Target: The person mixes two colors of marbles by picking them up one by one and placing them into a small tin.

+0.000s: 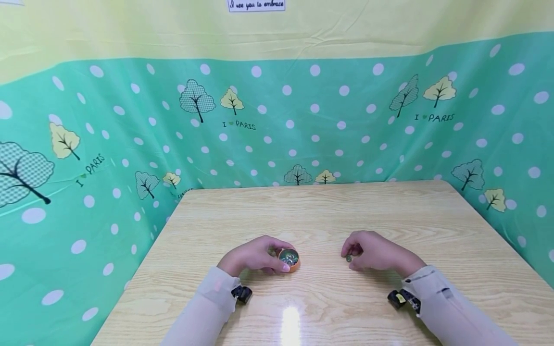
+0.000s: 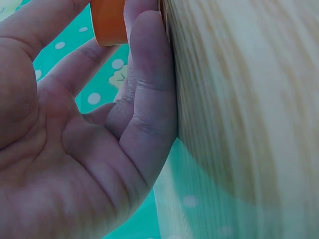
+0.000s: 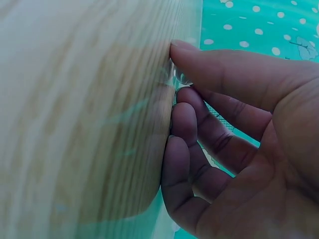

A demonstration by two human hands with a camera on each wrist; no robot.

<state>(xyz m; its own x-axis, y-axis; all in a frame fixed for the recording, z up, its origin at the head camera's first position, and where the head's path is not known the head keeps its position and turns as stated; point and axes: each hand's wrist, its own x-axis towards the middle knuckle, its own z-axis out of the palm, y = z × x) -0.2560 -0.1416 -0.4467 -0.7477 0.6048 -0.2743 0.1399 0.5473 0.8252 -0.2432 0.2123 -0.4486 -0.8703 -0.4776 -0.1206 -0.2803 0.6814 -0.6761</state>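
Observation:
My left hand [image 1: 261, 254] grips a small round orange tub [image 1: 295, 267] on the table, thumb at its near side and fingers behind. Shiny glassy marbles [image 1: 289, 258] lie inside it. In the left wrist view, only part of the tub's orange wall [image 2: 109, 25] shows between the fingers. To the right, my right hand [image 1: 375, 251] is low at the tabletop, its thumb and fingertips around one small greenish glass marble [image 1: 348, 258]. The right wrist view shows that clear marble [image 3: 183, 78] between the thumb and a fingertip, close to the wood; the other fingers curl against the table.
The pale wood-grain table [image 1: 320, 211] extends beyond both hands to a green polka-dot curtain [image 1: 303, 120] at the back and sides. A bright light reflection [image 1: 290, 327] lies on the near tabletop. Black wrist cameras [image 1: 242, 293] sit below each hand.

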